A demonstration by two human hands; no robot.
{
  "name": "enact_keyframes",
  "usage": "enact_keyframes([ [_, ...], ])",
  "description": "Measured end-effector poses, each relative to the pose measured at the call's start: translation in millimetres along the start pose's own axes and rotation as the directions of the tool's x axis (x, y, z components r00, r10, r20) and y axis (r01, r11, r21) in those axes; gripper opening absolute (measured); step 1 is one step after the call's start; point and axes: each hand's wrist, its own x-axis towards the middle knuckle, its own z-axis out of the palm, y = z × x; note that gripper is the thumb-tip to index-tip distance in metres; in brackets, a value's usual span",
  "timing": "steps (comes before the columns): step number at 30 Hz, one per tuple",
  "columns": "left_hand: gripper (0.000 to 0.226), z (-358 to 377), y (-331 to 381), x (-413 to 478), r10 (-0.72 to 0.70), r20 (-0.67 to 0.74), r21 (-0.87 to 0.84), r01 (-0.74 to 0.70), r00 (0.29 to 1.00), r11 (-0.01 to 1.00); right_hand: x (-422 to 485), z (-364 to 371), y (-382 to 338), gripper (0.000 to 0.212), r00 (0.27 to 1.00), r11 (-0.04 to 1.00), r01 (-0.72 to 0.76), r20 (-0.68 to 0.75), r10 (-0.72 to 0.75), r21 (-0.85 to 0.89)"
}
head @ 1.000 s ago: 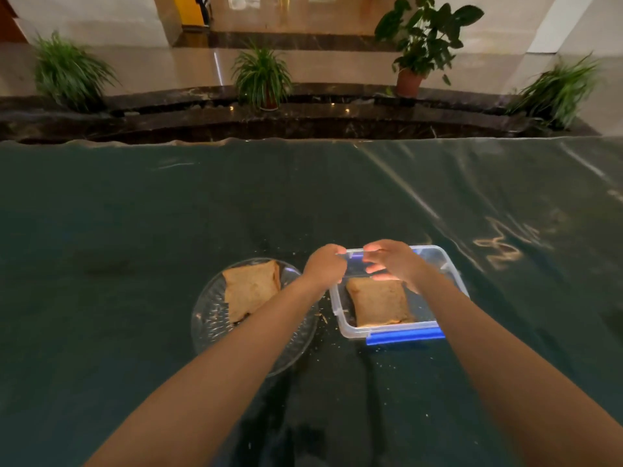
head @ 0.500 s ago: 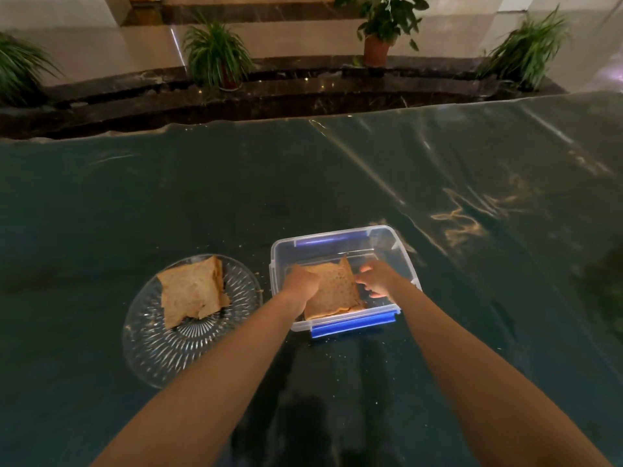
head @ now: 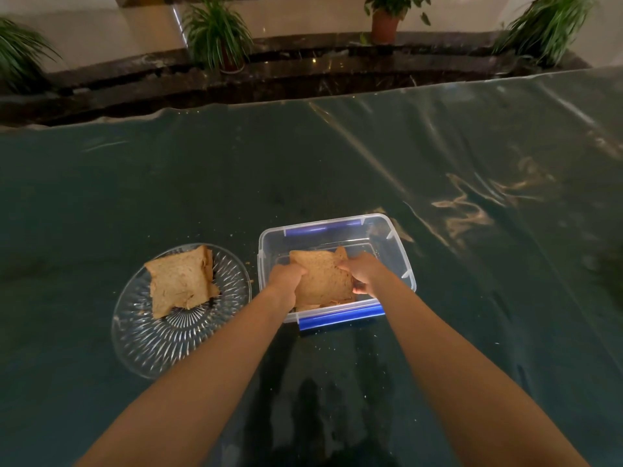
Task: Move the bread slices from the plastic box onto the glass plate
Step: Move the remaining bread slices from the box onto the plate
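Note:
A clear plastic box (head: 399, 241) with blue clips stands on the table right of centre. Inside it a brown bread slice (head: 322, 276) is tilted up, gripped on its left edge by my left hand (head: 286, 279) and on its right edge by my right hand (head: 362, 274). More bread lies flat beneath it, mostly hidden. To the left sits the round ribbed glass plate (head: 161, 338), bearing bread slices (head: 180, 281) stacked on its far half.
The table (head: 337, 163) wears a dark green cover under glossy clear film, with crumbs scattered near the box. Beyond its far edge runs a dark stone ledge (head: 303, 75) with several potted plants (head: 219, 32).
Both hands went from the box's far rim down into the box and took hold of the top slice, lifting its edge. The camera view shifted, so plate and box sit differently in frame.

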Motion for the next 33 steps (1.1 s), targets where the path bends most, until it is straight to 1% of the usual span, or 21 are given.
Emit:
enact_keyframes([
  [2, 0.012, -0.4, 0.7, -3.6, 0.024, 0.006, -0.023, -0.024, 1.000, 0.999, -2.1, -1.9, -0.5, 0.033, 1.000, 1.000, 0.024, -0.009, -0.025, -0.005],
  [3, 0.007, -1.1, 1.6, -6.0, 0.044, 0.017, -0.040, -0.043, 0.999, 0.998, -2.5, -2.6, -1.4, 0.035, 0.999, 0.999, 0.049, -0.013, -0.049, -0.006],
  [5, 0.013, -4.0, 3.8, -10.5, 0.089, 0.038, -0.074, -0.086, 0.995, 0.994, -6.1, -3.7, -5.4, 0.040, 0.994, 0.995, 0.104, -0.034, -0.104, 0.006],
  [7, 0.010, -9.4, 6.9, -16.3, 0.146, 0.066, -0.103, -0.139, 0.987, 0.985, -12.7, -3.7, -10.3, 0.040, 0.986, 0.987, 0.162, -0.053, -0.161, 0.015],
  [10, 0.026, -16.5, 13.5, -24.6, 0.218, 0.080, -0.141, -0.205, 0.973, 0.969, -24.5, -3.7, -19.2, 0.045, 0.963, 0.967, 0.251, -0.095, -0.253, -0.035],
  [14, 0.037, -42.0, 23.0, -38.8, 0.288, 0.027, -0.119, -0.283, 0.957, 0.952, -50.2, 14.6, -40.4, 0.043, 0.920, 0.929, 0.357, -0.136, -0.367, -0.094],
  [18, 0.035, -91.0, 19.9, -40.1, 0.368, -0.081, -0.140, -0.376, 0.926, 0.916, -74.7, 57.2, -57.8, 0.042, 0.892, 0.899, 0.430, -0.112, -0.438, -0.086],
  [23, 0.028, -166.5, -3.6, -30.1, 0.348, -0.196, -0.201, -0.385, 0.917, 0.901, -82.5, 138.9, -64.3, 0.038, 0.887, 0.882, 0.453, -0.030, -0.460, -0.129],
  [25, 0.026, -193.4, -15.5, -22.2, 0.327, -0.224, -0.211, -0.373, 0.918, 0.903, -80.0, 172.4, -62.7, 0.039, 0.899, 0.890, 0.435, 0.002, -0.439, -0.140],
  [27, 0.027, -215.5, -24.6, -11.5, 0.291, -0.249, -0.225, -0.347, 0.924, 0.910, -74.9, 201.3, -60.2, 0.039, 0.909, 0.893, 0.413, 0.015, -0.417, -0.182],
  [30, 0.032, -238.8, -32.4, 8.8, 0.239, -0.263, -0.224, -0.300, 0.935, 0.927, -63.5, 234.7, -56.1, 0.038, 0.919, 0.893, 0.384, 0.004, -0.394, -0.235],
  [33, 0.035, -249.9, -35.0, 28.5, 0.228, -0.252, -0.189, -0.279, 0.941, 0.942, -49.7, 256.0, -52.6, 0.038, 0.927, 0.903, 0.348, -0.053, -0.372, -0.251],
])
